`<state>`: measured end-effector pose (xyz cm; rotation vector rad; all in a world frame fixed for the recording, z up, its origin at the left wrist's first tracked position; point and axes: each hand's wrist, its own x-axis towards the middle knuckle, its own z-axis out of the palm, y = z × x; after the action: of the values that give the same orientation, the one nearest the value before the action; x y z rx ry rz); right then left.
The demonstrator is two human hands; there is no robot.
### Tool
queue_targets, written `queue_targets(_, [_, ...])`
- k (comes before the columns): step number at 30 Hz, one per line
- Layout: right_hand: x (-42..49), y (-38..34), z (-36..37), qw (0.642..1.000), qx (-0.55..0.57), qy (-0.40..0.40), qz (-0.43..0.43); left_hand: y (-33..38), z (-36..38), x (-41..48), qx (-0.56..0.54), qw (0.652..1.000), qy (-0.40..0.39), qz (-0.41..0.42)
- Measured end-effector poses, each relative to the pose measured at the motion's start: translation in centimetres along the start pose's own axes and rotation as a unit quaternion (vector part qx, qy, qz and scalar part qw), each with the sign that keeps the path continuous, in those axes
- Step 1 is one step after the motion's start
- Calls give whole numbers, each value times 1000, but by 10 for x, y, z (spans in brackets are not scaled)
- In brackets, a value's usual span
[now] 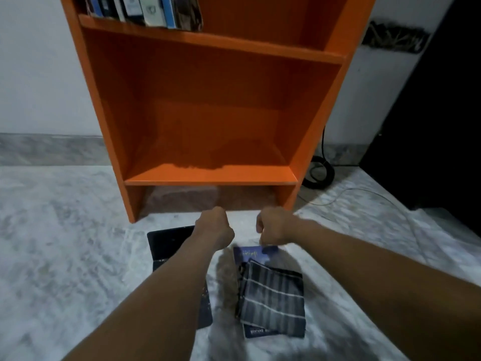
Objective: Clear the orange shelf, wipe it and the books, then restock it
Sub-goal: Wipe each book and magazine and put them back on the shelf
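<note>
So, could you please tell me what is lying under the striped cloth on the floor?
A blue book lies under the striped cloth. Its top end with yellowish lettering and a bottom strip with white print show; the cloth hides the rest of the cover.

Person's body, head-cam view, 2 entries:
1. Left arm – L forearm [156, 295] bare along entire visible length, bottom frame edge to wrist; slim, tapers twd wrist; outline soft w/ blur. Left hand [214, 227] bare; back of hand & knuckle ridge showing, rounded outline
2. Right arm – R forearm [377, 269] bare likewise; v. broad at frame edge, narrows twd wrist. Right hand [273, 225] bare; thumb & knuckles discernible, fingertips too blurred for detail
</note>
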<state>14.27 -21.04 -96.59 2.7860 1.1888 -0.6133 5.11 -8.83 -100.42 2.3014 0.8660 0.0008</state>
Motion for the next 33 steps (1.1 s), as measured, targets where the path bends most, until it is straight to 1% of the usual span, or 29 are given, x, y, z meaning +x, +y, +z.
queue_targets(1, [5,5,21,1000,-5,-21,4,-4,6,5,0,1000,-7,-4])
queue_targets(4, [5,20,82,991,-1,-130,11,-16,27,16,0,999,-26,-26])
queue_targets(5, [1,24,98,989,-14,-148,7,-19,36,19,4,999,-34,-32])
queue_targets(7, [-7,31,117,988,-17,-156,-3,-24,54,23,11,997,-57,-44])
queue_targets(10, [-8,46,117,983,70,-169,2,-26,76,28,11,993,-90,-70])
queue_targets(11, [-5,54,115,982,99,-158,15,-27,82,29,9,992,-97,-79])
queue_targets(12, [-1,61,114,981,134,-131,39,-27,87,30,13,991,-103,-85])
queue_targets(14, [6,74,114,973,196,-59,110,-27,96,30,31,989,-109,-96])
queue_targets(16, [11,79,118,964,200,-2,175,-30,107,29,30,989,-94,-113])
queue_targets(17, [11,77,122,959,204,10,196,-31,112,29,18,989,-82,-125])
queue_targets(20, [11,64,133,946,236,32,221,-33,120,27,-2,988,-47,-147])
queue_targets(22, [10,61,135,926,278,44,250,-34,121,25,7,988,-37,-151])
queue_targets(25, [7,66,130,864,405,58,292,-31,116,17,14,986,-31,-166])
queue_targets(27, [5,65,129,819,494,58,286,-29,112,12,2,984,-36,-175])
queue_targets(28, [4,64,129,803,525,54,277,-30,110,11,-6,983,-44,-177])
queue_targets(29, [2,62,127,794,544,49,266,-31,107,10,-17,982,-53,-181])
queue_targets(31, [-3,62,118,784,571,41,241,-37,103,14,-67,978,-65,-189])
queue_targets(33, [-10,65,102,765,609,32,206,-39,97,18,-174,962,-77,-198])
